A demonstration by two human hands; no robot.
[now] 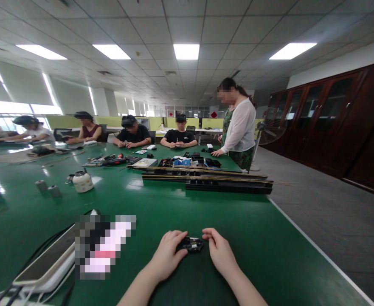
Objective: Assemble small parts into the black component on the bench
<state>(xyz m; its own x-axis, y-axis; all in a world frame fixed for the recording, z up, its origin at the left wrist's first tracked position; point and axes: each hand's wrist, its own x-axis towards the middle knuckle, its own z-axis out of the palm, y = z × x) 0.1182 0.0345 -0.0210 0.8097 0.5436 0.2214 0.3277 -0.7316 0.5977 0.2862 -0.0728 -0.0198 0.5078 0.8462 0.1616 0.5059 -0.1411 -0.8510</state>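
A small black part with silvery and white bits (193, 244) lies on the green tabletop right in front of me; its exact kind is too small to make out. My left hand (169, 254) has its thumb and fingers around the left end of this part, partly hiding it. On the other side, my right hand (219, 250) is beside the part with fingers loosely curved and apart, holding nothing. A small gap shows between the right fingertips and the part.
To the left lie a white-framed device (46, 259) with cables and a blurred-out pink and black item (107, 246). Beyond stand a round pot (82, 181) and two grey cylinders (54, 191). Long black rails (228, 186) with thin rods lie across the table. Several people sit farther off; one person (237, 123) stands.
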